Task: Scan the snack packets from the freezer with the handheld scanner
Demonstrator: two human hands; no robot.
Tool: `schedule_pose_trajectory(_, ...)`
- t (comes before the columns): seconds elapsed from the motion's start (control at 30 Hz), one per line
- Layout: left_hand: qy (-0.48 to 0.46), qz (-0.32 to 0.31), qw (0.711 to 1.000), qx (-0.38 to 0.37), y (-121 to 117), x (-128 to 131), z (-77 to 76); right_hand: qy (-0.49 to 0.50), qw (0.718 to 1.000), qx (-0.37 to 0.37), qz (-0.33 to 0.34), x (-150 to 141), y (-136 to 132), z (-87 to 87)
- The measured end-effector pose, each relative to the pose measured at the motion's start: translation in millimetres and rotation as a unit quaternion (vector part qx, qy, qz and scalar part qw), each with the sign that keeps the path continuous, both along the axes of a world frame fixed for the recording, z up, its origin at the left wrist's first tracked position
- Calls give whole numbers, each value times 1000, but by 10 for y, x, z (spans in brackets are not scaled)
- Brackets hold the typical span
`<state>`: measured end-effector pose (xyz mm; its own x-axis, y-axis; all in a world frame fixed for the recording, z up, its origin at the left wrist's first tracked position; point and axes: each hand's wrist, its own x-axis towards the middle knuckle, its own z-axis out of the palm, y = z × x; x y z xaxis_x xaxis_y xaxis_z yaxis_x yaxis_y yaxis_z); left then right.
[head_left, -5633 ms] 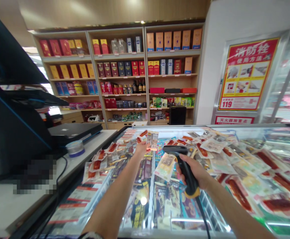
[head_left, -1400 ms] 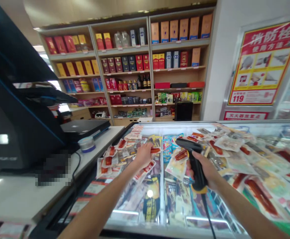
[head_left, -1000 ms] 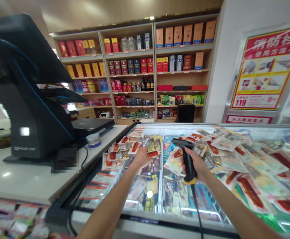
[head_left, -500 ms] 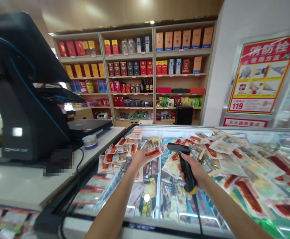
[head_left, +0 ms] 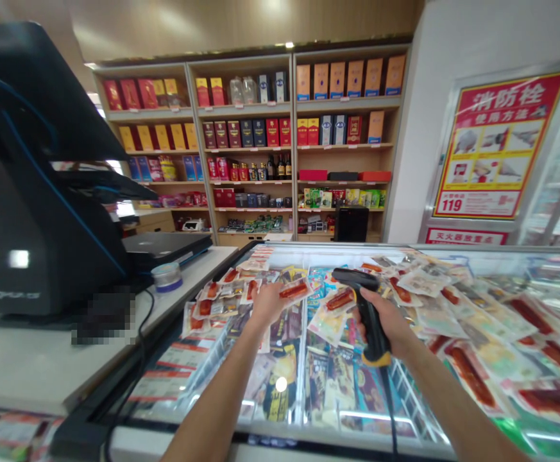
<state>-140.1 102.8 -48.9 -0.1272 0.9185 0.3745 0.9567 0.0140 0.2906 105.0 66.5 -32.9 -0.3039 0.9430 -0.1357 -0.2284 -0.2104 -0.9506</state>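
My left hand (head_left: pixel 267 303) grips the left end of a clear vacuum pack with a reddish sausage (head_left: pixel 293 290), held above the glass lid of the freezer. In my right hand (head_left: pixel 389 321) is a black and yellow barcode scanner (head_left: pixel 367 314), fingers wrapped round its handle and its head toward the left. Just left of the scanner, another sausage pack (head_left: pixel 340 299) lies on a pale flat pack (head_left: pixel 328 326). Small sausage packs (head_left: pixel 206 307) are heaped on the left of the lid. A bigger spread of packs (head_left: pixel 472 321) covers the right side.
The chest freezer (head_left: pixel 265 439) has a raised dark front edge. On the left counter (head_left: pixel 24 369) stand a black point-of-sale terminal (head_left: pixel 43 212) and a round tub (head_left: pixel 167 277); a cable hangs over the edge. Shelves of boxes (head_left: pixel 248 133) stand behind.
My left hand has gone from a printed pack to a sausage pack, and has raised it slightly. The scanner stays in my right hand, shifting a little. Another sausage pack now shows beside it.
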Motion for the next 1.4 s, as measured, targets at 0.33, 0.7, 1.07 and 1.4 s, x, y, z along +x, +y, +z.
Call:
schedule_pose_trajectory(0.33, -88, -51, 995, -9, 356, 1294, 151, 105, 990, 28, -92, 404, 169, 69)
schedule_pose_trajectory(0.7, -64, 143, 984, -82, -539, -236, -153, 9, 1000, 8, 15, -23, 17, -34)
schedule_pose_trajectory(1.07, -176, 49, 983, -3, -75, -119, -257, 11, 998, -24, 63, -316, -144, -92)
schedule_pose_trajectory(1.4, -103, -21, 994, -1, -174, -93, -281, 13, 998, -7, 60, -229, -67, -160)
